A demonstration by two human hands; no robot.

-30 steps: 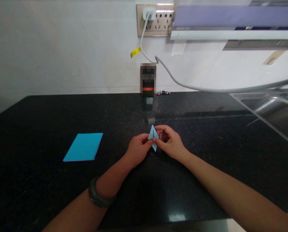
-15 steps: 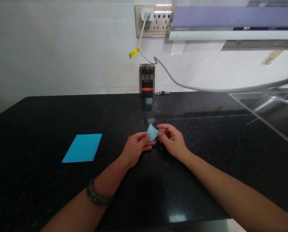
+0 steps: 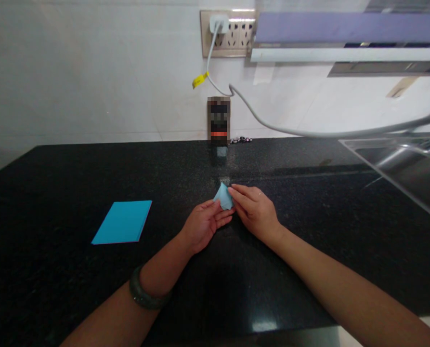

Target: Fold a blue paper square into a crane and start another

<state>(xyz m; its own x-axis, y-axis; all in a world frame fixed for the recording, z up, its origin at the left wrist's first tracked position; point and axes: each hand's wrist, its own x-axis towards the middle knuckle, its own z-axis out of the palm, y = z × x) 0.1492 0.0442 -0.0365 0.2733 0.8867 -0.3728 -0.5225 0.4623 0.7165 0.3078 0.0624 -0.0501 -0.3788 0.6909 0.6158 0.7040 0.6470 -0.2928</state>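
A small folded piece of light blue paper [image 3: 224, 196] is held between my two hands above the dark countertop. My left hand [image 3: 204, 221] pinches its lower left side, thumb on top and the other fingers beneath. At the right edge of the paper, my right hand [image 3: 256, 209] grips it with the fingertips, its back turned up. The right thumb is mostly hidden. To the left lies a stack of bright blue square paper [image 3: 123, 221], flat and apart from both hands.
The black countertop [image 3: 73, 284] meets a white tiled wall. A blurred-out upright phone-like object [image 3: 219, 120] leans there beside a string of beads [image 3: 241, 140]. A grey cable [image 3: 290, 130] hangs from the socket panel [image 3: 236, 41]. On the right is a metal sink [image 3: 413, 168].
My right hand has rolled over so its back faces up, its fingers now on the paper's upper right edge. The folded paper has turned slightly and shifted a little left.
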